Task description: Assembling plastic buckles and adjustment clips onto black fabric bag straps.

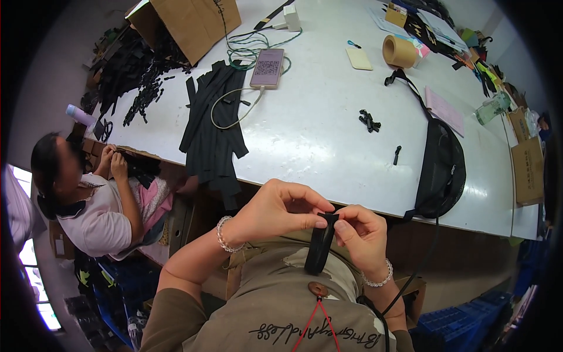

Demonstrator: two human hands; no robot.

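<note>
Worktable: a broad, glossy white table (311,126) spans the view; the person works just off its near edge, over the lap, perhaps for an unhindered hold.
Open box: a brown cardboard box (205,29) leans at the far left, black pieces heaped by its mouth, probably to keep them easy to scoop.
Bag: a black, curved fabric pouch with a strap (440,170) lies on the right side, seemingly set aside from the hands.
Strip stack: long, flat black fabric strips (214,111) lie roughly lengthwise, some ends overhanging the near edge, presumably so single ones pull free easily.
Left hand: the left hand (278,208) pinches the strip's top between thumb and fingers.
Right hand: the right hand (363,234) pinches the same end from the other side, fingertips close to the left's; this likely keeps the end steady.
Held strip: a narrow black fabric strip (319,249), apparently doubled into a loop, hangs below both pinches, before the torso.
Small parts: a cluster of shiny black plastic pieces (368,121) sits beyond the right hand, likely for short reach.
Lone part: one slim black piece (397,155) lies nearer the edge.
</note>
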